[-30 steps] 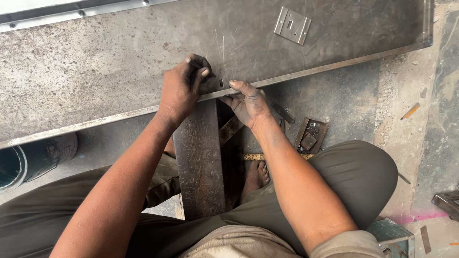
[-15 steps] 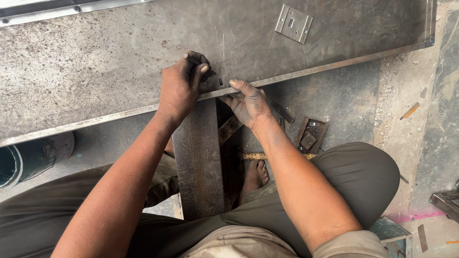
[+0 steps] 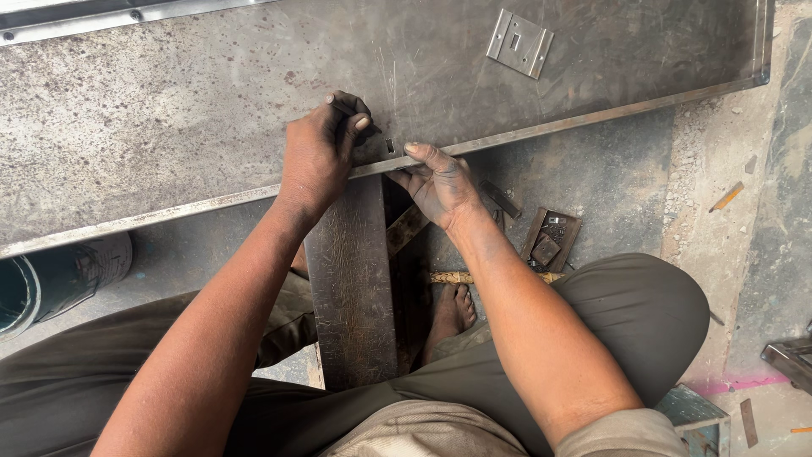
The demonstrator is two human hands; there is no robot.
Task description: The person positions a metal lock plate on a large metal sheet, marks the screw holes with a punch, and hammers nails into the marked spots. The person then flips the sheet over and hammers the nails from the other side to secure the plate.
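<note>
Steel, grey and scratched, fills the upper part of the view: one large metal sheet (image 3: 211, 118) with a raised lower edge running slantwise across the frame. Two hands work at that edge. The left hand (image 3: 320, 152) rests on the sheet with its fingers curled tight around a small dark tool, too hidden to identify, beside a small slot near the rim. The right hand (image 3: 440, 182) grips the sheet's edge from below, thumb on top, fingers bent under. One small metal plate (image 3: 519, 42) with a slot lies on the sheet, well apart from both hands. One dark wooden plank (image 3: 351, 279) runs under the edge between the person's knees. On the floor are one bare foot (image 3: 448, 313), one lock body (image 3: 550, 241), and one dark cylindrical can (image 3: 51, 279) at left.
</note>
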